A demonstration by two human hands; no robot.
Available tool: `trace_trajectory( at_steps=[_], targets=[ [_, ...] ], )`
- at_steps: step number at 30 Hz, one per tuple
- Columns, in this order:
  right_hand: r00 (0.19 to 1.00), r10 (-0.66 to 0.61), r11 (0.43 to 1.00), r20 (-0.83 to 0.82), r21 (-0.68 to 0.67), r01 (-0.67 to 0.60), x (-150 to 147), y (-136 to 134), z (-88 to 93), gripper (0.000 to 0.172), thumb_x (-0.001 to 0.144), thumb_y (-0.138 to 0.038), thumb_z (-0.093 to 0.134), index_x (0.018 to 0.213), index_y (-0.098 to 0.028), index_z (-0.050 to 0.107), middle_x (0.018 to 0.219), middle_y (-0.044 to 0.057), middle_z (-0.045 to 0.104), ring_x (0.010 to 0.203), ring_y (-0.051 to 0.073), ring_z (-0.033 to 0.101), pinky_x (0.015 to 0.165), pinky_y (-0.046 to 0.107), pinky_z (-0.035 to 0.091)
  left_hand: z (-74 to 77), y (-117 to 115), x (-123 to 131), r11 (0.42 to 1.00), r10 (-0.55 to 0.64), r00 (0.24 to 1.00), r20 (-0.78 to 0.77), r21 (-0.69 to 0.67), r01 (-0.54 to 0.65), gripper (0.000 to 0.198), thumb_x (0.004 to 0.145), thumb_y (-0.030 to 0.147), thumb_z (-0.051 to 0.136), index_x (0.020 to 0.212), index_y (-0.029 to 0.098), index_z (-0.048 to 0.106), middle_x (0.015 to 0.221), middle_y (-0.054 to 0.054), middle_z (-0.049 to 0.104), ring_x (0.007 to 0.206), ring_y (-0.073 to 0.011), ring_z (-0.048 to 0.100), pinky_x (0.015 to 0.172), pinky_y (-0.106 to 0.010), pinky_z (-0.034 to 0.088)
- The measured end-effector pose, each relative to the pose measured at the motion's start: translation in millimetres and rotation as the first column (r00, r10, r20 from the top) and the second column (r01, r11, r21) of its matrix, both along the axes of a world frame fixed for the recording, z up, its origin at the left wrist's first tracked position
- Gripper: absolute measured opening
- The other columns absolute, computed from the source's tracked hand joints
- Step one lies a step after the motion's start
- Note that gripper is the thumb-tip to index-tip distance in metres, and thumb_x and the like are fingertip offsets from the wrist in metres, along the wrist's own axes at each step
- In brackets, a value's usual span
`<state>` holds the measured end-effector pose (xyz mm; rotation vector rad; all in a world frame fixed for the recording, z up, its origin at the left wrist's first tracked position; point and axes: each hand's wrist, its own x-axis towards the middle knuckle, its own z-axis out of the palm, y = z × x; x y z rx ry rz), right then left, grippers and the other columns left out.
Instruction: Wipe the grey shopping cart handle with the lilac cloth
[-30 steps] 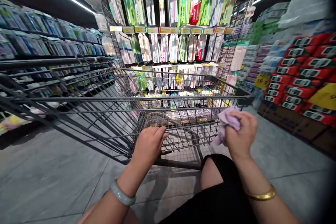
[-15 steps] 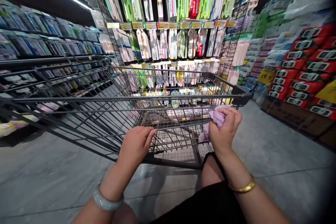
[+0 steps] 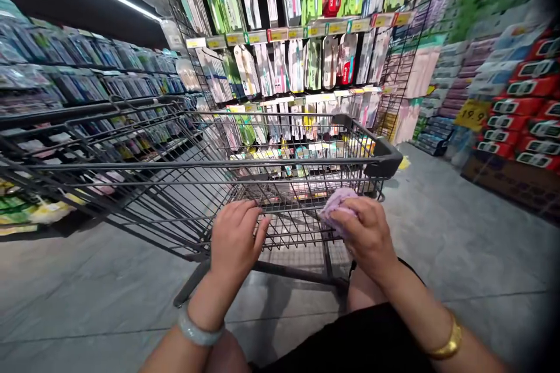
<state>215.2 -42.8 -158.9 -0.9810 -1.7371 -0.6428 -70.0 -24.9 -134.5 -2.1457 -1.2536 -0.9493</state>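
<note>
A dark wire shopping cart (image 3: 280, 162) stands side-on in front of me. My left hand (image 3: 236, 236) is curled over a horizontal wire on the cart's near side, the thumb a little apart below it; the fingertips are partly hidden. In my right hand (image 3: 365, 233) is a crumpled light purple cloth (image 3: 341, 201), bunched in the fingers and held against the cart's side wires near its right end.
Behind the cart rises a rack of packaged toothbrushes (image 3: 312, 64). Shelves of packaged goods (image 3: 105, 84) line the left. Red packs (image 3: 520, 111) are stacked on the right, beside a yellow price sign (image 3: 472, 115). Grey tiled floor (image 3: 122, 285) lies beneath.
My right hand has moved left and slightly down along the cart with the cloth. My left hand has shifted slightly right in view, its thumb further from its fingers. The view has shifted somewhat.
</note>
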Motion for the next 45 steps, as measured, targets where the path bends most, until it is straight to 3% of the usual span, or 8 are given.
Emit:
trace_trajectory(
  at_steps=[5, 14, 21, 26, 33, 38, 42, 45],
  targets=[
    [0.967, -0.017, 0.999, -0.254, 0.033, 0.026, -7.3, -2.7, 46.4, 0.028, 0.082, -0.012, 0.066, 0.106, -0.027, 0.065, 0.114, 0.006, 0.057, 0.107, 0.023, 0.055, 0.092, 0.046, 0.049, -6.6, 4.7, 5.8, 0.989, 0.135, 0.987, 0.083, 0.056, -0.140, 0.024, 0.094, 0.036, 0.058, 0.110, 0.020, 0.064, 0.109, -0.013, 0.061, 0.102, -0.0276, 0.056, 0.091, -0.044, 0.048],
    [0.957, 0.131, 0.991, 0.258, -0.070, -0.117, -40.7, 2.8, -29.6, 0.022, 0.091, -0.013, 0.057, 0.105, -0.025, 0.069, 0.110, 0.002, 0.069, 0.102, 0.021, 0.058, 0.087, 0.038, 0.051, -9.2, -2.8, 13.6, 0.999, 0.003, 1.000, -0.019, 0.036, -0.002, 0.026, 0.093, 0.028, 0.059, 0.118, 0.027, 0.065, 0.124, -0.007, 0.065, 0.121, -0.0285, 0.053, 0.108, -0.047, 0.035],
    [0.993, 0.103, 0.986, 0.059, 0.128, -0.110, -53.8, -6.6, 22.4, 0.041, 0.085, -0.017, 0.070, 0.120, -0.038, 0.065, 0.121, 0.001, 0.066, 0.121, 0.022, 0.052, 0.103, 0.042, 0.049, -14.4, 1.6, 13.0, 0.996, -0.012, 0.997, 0.073, -0.090, 0.019, 0.023, 0.095, 0.027, 0.057, 0.116, 0.029, 0.066, 0.116, -0.004, 0.070, 0.112, -0.0230, 0.061, 0.106, -0.047, 0.030],
    [0.951, -0.031, 0.996, 0.308, 0.085, 0.005, -52.3, 19.4, 7.0, 0.048, 0.091, -0.019, 0.064, 0.135, -0.037, 0.058, 0.143, -0.002, 0.058, 0.143, 0.026, 0.036, 0.117, 0.052, 0.037, -11.2, 1.6, 8.5, 0.981, -0.041, 0.993, 0.110, -0.182, 0.061, 0.025, 0.096, 0.023, 0.054, 0.118, 0.031, 0.064, 0.112, 0.000, 0.072, 0.108, -0.0191, 0.064, 0.115, -0.051, 0.020],
    [0.936, 0.007, 0.998, 0.353, 0.059, -0.030, -44.5, 9.1, -22.9, 0.032, 0.093, -0.017, 0.061, 0.117, -0.037, 0.070, 0.124, -0.005, 0.070, 0.121, 0.023, 0.051, 0.097, 0.041, 0.041, -12.5, 1.9, 2.5, 0.970, -0.065, 0.988, 0.141, -0.223, 0.096, 0.029, 0.096, 0.023, 0.054, 0.122, 0.033, 0.064, 0.115, -0.001, 0.072, 0.110, -0.0197, 0.064, 0.119, -0.055, 0.015],
    [0.927, 0.149, 0.987, 0.344, 0.008, -0.161, -44.5, 1.2, 5.6, 0.028, 0.091, -0.018, 0.064, 0.109, -0.036, 0.072, 0.117, -0.004, 0.071, 0.113, 0.022, 0.055, 0.092, 0.039, 0.043, -12.9, 1.4, 1.8, 0.971, -0.078, 0.985, 0.156, -0.212, 0.110, 0.029, 0.095, 0.022, 0.054, 0.120, 0.034, 0.065, 0.111, 0.000, 0.072, 0.107, -0.0188, 0.064, 0.118, -0.053, 0.015],
    [0.992, 0.040, 0.984, 0.121, 0.168, -0.060, -50.2, 7.8, 39.2, 0.040, 0.085, -0.017, 0.071, 0.118, -0.039, 0.068, 0.121, -0.002, 0.069, 0.116, 0.024, 0.054, 0.095, 0.042, 0.044, -10.2, -0.8, 2.5, 0.987, -0.061, 0.980, 0.191, -0.133, 0.087, 0.028, 0.094, 0.020, 0.054, 0.114, 0.033, 0.068, 0.108, -0.002, 0.071, 0.106, -0.0196, 0.063, 0.114, -0.050, 0.022],
    [0.973, -0.054, 0.986, 0.225, 0.167, 0.016, -57.8, 14.5, 26.3, 0.026, 0.089, -0.020, 0.066, 0.111, -0.034, 0.071, 0.119, -0.003, 0.071, 0.115, 0.026, 0.055, 0.091, 0.041, 0.040, -7.6, -1.9, 1.8, 0.994, -0.053, 0.975, 0.218, -0.086, 0.073, 0.028, 0.093, 0.018, 0.054, 0.112, 0.032, 0.069, 0.106, -0.002, 0.071, 0.106, -0.0196, 0.062, 0.112, -0.048, 0.025]
  ],
)
